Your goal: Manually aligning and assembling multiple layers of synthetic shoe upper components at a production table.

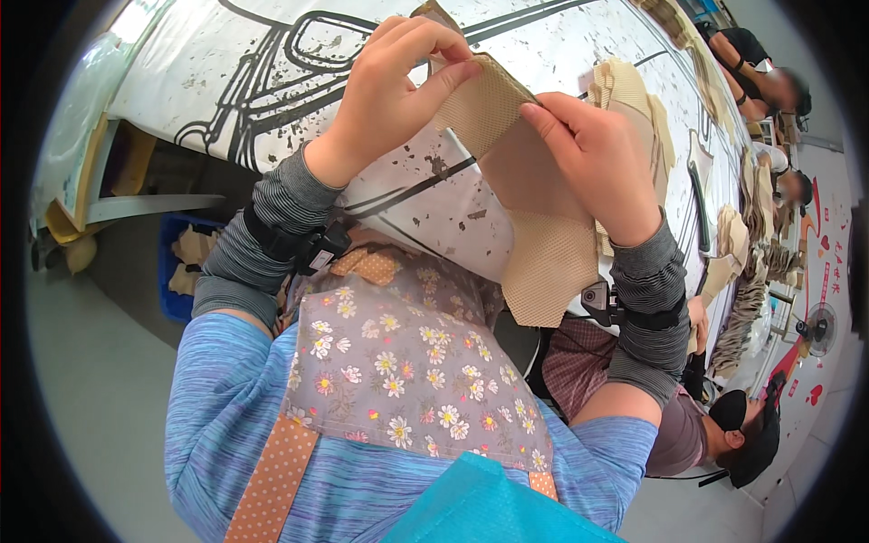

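With thumb and fingers closed on its upper edge, our left hand [398,81] and right hand [602,149] hold the beige fabric piece [529,185] at upper centre, apparently unfinished, similar pieces [623,83] lying upper right.

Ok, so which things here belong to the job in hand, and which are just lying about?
In the job:
tan mesh piece, pinched by the left hand and right hand
probably the stacked tan pieces beside the right hand

Seemingly just about:
dark curved object, untouched
clear plastic, far left
fan, far right
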Demonstrator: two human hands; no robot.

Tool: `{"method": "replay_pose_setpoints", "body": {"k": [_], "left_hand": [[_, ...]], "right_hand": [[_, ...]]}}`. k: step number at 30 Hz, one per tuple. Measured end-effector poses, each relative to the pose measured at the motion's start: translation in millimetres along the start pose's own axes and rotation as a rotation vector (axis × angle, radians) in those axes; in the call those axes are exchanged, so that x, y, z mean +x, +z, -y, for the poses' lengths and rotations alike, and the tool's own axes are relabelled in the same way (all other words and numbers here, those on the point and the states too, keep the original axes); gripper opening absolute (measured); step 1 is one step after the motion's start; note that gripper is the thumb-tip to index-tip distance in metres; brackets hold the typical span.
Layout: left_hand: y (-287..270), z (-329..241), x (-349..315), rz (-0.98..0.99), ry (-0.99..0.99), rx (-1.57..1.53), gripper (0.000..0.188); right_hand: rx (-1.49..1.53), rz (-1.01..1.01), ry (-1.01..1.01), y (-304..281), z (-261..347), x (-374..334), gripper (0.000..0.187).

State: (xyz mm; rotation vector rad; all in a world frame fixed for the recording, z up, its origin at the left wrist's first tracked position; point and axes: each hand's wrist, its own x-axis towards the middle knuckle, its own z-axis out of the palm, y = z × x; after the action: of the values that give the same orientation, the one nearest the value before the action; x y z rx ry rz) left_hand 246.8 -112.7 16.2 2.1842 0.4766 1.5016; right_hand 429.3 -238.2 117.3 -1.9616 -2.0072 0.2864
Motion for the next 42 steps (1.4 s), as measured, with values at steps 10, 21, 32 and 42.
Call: {"method": "replay_pose_setpoints", "body": {"k": [10, 21, 32, 42], "left_hand": [[-7, -7, 5, 0.090, -0.154, -0.253, 0.015], [-31, -37, 53, 0.146, -0.162, -0.034, 0.022], [-2, 8, 28, 0.186, 0.249, 0.590, 0.043], [-17, -40, -46, 0.992, 0.204, 0.229, 0.086]], "right_hand": [[0.042, 0.008, -0.035, -2, -2, -6, 0.022], [0.566, 0.186, 0.145, 2, -40, -5, 0.031], [0.846, 0.419, 0.436, 60, -64, 12, 0.029], [0.658, 0.258, 0.388, 82, -78, 6, 0.036]]}}
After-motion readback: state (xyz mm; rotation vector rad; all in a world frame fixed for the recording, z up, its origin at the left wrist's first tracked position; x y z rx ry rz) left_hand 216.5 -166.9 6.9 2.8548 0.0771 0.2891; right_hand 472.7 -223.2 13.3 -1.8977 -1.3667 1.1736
